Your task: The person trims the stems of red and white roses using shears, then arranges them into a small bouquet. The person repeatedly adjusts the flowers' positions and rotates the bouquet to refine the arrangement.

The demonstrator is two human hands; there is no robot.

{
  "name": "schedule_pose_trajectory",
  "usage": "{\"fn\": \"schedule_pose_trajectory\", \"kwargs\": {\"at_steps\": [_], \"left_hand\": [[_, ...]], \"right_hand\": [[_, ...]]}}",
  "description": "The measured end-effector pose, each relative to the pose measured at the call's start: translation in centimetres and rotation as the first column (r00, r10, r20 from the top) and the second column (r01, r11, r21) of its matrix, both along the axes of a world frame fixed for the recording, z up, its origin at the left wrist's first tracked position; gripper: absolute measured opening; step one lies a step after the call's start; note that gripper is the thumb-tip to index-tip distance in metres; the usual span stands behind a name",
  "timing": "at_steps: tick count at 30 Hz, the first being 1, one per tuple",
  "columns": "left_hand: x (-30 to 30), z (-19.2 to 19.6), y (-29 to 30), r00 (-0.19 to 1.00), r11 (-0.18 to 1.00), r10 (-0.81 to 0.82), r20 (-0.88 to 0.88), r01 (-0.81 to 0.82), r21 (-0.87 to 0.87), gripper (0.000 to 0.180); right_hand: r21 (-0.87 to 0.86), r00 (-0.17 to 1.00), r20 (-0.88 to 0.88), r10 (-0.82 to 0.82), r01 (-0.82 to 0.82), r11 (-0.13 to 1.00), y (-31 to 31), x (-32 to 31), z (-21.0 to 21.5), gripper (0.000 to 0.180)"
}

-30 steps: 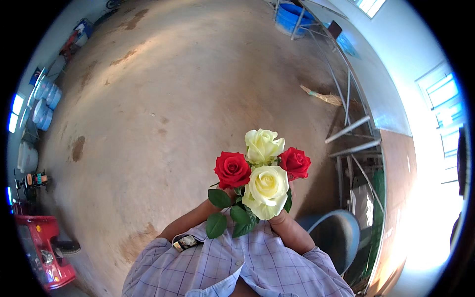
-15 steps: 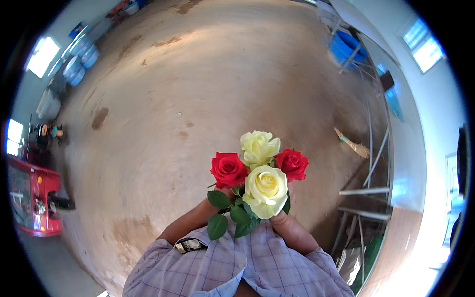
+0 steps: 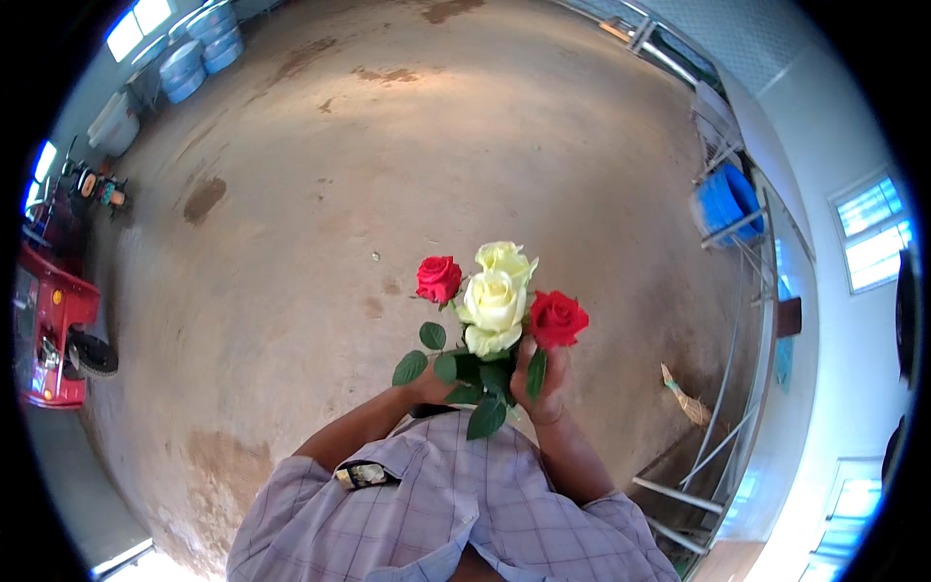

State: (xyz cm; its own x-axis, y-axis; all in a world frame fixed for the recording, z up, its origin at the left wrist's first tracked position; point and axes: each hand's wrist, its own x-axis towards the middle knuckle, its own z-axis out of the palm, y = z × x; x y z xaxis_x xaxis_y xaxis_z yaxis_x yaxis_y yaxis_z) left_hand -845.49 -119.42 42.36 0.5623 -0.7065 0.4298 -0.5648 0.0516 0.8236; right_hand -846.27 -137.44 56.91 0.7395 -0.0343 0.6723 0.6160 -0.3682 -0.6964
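Observation:
Above my shirt front I hold a small bunch of long-stemmed roses. Two cream roses sit in the middle, the front cream rose (image 3: 495, 303) partly covering the back cream rose (image 3: 504, 258). One red rose (image 3: 439, 279) stands out at the left, and another red rose (image 3: 558, 319) is at the right. My left hand (image 3: 430, 387) is closed round the stems low down, its fingers largely hidden by green leaves (image 3: 488, 415). Just under the right red rose, my right hand (image 3: 543, 385) is closed on the stems, thumb side up.
Brown stained floor (image 3: 320, 233) spreads around me. A red vehicle (image 3: 60, 335) stands at left, with blue-white tubs (image 3: 184, 73) farther back. On the right are a metal-framed table (image 3: 742, 388), a blue barrel (image 3: 729, 204) and a straw broom (image 3: 687, 398).
My right hand has come up beside the right red rose. The left red rose now stands farther from the cream ones, which overlap more. The view has shifted, showing more of the far right.

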Motion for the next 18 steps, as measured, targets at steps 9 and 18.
{"fn": "schedule_pose_trajectory", "kwargs": {"at_steps": [9, 18], "left_hand": [[17.9, -8.1, -0.6, 0.619, 0.976, 0.047, -0.784, -0.195, -0.095, 0.045], [43.6, -5.6, 5.0, 0.363, 0.631, -0.196, -0.911, -0.665, -0.400, 0.045]], "right_hand": [[-0.026, 0.961, -0.247, 0.127, -0.137, 0.990, 4.9, 21.5, 1.1, 0.018], [0.050, 0.862, -0.306, 0.404, -0.410, 0.911, 4.5, 44.4, -2.3, 0.040]]}}
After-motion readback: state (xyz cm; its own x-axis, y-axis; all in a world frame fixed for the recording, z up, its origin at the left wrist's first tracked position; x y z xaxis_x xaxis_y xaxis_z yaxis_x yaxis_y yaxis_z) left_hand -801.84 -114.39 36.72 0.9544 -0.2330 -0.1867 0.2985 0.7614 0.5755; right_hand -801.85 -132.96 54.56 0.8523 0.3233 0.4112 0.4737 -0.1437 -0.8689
